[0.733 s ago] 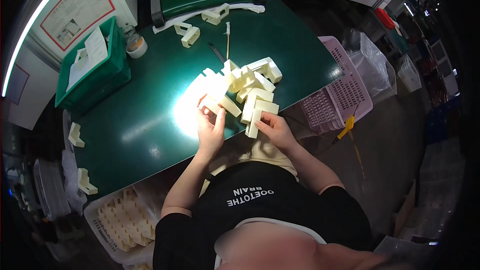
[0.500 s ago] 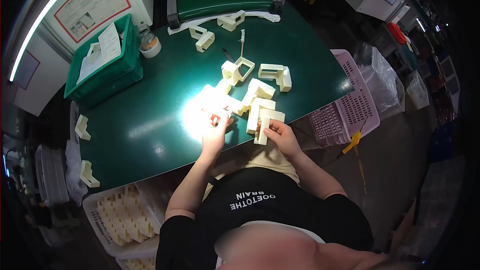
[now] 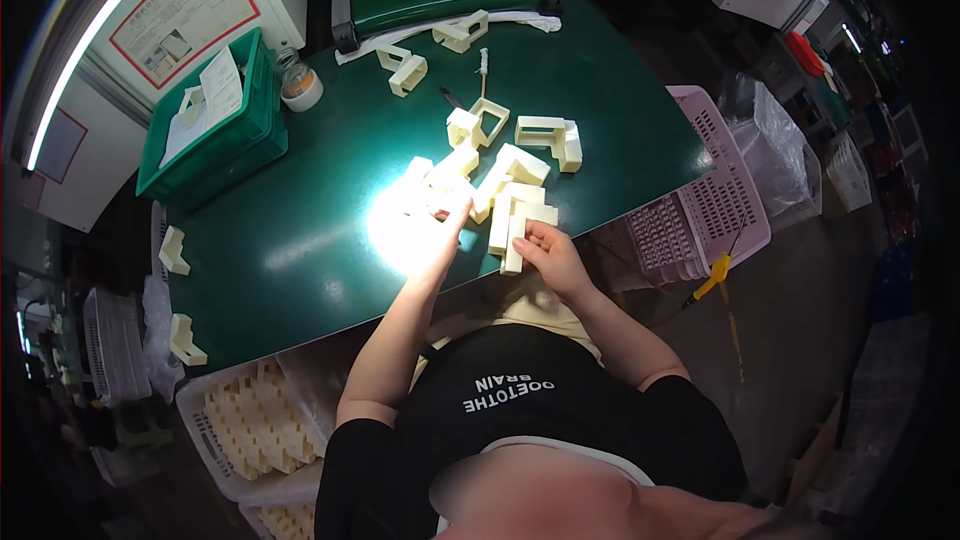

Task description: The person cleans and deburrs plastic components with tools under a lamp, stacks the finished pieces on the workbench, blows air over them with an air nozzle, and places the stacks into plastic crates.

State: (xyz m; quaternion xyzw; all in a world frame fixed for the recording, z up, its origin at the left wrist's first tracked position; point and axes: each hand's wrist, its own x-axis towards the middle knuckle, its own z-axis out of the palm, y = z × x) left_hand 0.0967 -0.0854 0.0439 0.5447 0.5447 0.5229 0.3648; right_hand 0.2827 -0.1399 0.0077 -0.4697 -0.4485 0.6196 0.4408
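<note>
My right hand (image 3: pixel 557 258) pinches a cream L-shaped plastic part (image 3: pixel 515 248) between thumb and fingers, close to the table's front edge. Another cream part lies right against it on the far side. My left hand (image 3: pixel 441 233) reaches into a bright patch of lamp light, beside a cluster of cream plastic parts (image 3: pixel 455 166). Glare washes out most of its fingers, so whether they grip a piece is hidden. More angled parts lie just beyond both hands, among them a frame-shaped piece (image 3: pixel 490 122) and a separate L-shaped piece (image 3: pixel 567 143).
The green table (image 3: pixel 300 290) carries a green bin (image 3: pixel 215 155) with papers, a glass jar (image 3: pixel 298 82), and a thin stick with a white tip (image 3: pixel 484 65). A pink basket (image 3: pixel 715 165) stands right of it; a white crate (image 3: pixel 215 437) full of cream parts sits below, front left.
My left hand has moved forward, deeper among the parts. The right hand, with its cream part, has shifted slightly forward and left. The view has also tilted a little.
</note>
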